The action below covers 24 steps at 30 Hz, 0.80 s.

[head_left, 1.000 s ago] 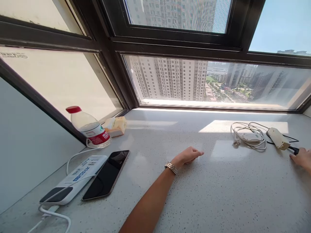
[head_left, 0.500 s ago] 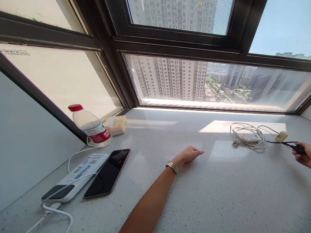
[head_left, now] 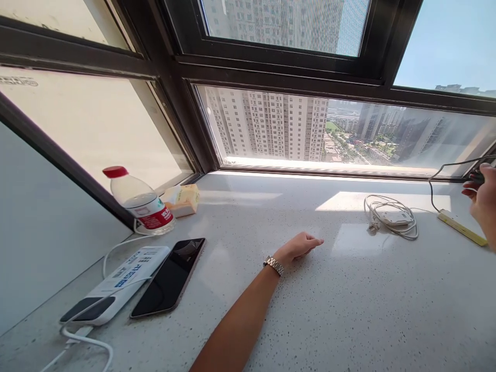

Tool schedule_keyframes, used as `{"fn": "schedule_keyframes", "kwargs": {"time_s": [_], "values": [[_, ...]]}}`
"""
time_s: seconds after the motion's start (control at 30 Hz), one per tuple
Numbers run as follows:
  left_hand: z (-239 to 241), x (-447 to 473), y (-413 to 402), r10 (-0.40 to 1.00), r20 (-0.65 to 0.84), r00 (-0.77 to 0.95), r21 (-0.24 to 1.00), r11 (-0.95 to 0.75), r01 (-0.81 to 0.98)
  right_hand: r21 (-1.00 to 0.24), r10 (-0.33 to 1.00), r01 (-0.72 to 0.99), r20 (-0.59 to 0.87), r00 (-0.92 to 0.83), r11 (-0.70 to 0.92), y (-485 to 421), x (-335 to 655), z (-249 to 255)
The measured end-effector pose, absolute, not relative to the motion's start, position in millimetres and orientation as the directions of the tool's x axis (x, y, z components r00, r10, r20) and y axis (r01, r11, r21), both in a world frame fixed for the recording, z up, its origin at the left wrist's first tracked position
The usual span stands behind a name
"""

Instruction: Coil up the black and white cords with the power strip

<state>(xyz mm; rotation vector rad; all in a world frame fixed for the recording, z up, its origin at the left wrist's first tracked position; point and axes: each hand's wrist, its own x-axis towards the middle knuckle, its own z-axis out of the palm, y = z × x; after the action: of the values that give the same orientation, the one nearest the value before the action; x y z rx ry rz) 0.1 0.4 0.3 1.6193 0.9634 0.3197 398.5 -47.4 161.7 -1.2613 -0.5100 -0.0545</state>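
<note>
Black cable, pinched in right hand at three o'clock, has lifted off the sill, dragging the yellow device; left hand rests, fingers loosely curled.

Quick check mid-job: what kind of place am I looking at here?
Likely a high-rise flat's bay window: a speckled stone sill under dark-framed windows facing tower blocks, with a phone and water bottle.
</note>
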Motion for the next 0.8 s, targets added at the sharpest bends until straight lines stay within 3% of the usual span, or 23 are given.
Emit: {"fn": "schedule_keyframes", "kwargs": {"time_s": [0.13,0.23,0.3,0.4,0.47,0.6,0.73,0.77,0.8], "values": [[4,6,-3,0.772,-0.221,0.596,0.933,-0.011,0.36,-0.981,0.662,0.127,0.192,0.724,0.147,-54,341,163],[11,18,-11,0.768,-0.12,0.629,0.97,-0.043,0.238,-0.993,0.84,-0.063,0.048,0.541,0.097,-58,297,132],[15,27,-17,0.724,-0.085,0.685,0.987,-0.032,0.156,-0.992,0.863,-0.071,0.051,0.503,0.1,-59,263,95],[15,37,-25,0.708,-0.075,0.702,0.997,0.055,0.052,-0.971,0.877,0.218,0.187,0.444,0.097,-64,213,35],[10,41,-27,0.734,-0.085,0.673,0.994,0.11,0.005,-0.921,0.929,0.378,0.218,0.299,0.094,-72,188,6],[-5,40,-23,0.78,-0.127,0.612,0.992,0.091,0.09,-0.765,0.995,0.637,0.055,-0.08,0.093,-92,185,5],[-5,33,-16,0.779,-0.141,0.611,0.981,0.025,0.195,-0.798,0.865,0.594,-0.229,-0.446,0.095,-102,248,46],[-1,31,-15,0.795,-0.121,0.595,0.981,0.006,0.192,-0.854,0.791,0.511,-0.245,-0.561,0.098,-101,268,55],[3,28,-13,0.816,-0.095,0.57,0.983,-0.012,0.181,-0.914,0.77,0.389,-0.167,-0.616,0.113,-100,287,61]]}}
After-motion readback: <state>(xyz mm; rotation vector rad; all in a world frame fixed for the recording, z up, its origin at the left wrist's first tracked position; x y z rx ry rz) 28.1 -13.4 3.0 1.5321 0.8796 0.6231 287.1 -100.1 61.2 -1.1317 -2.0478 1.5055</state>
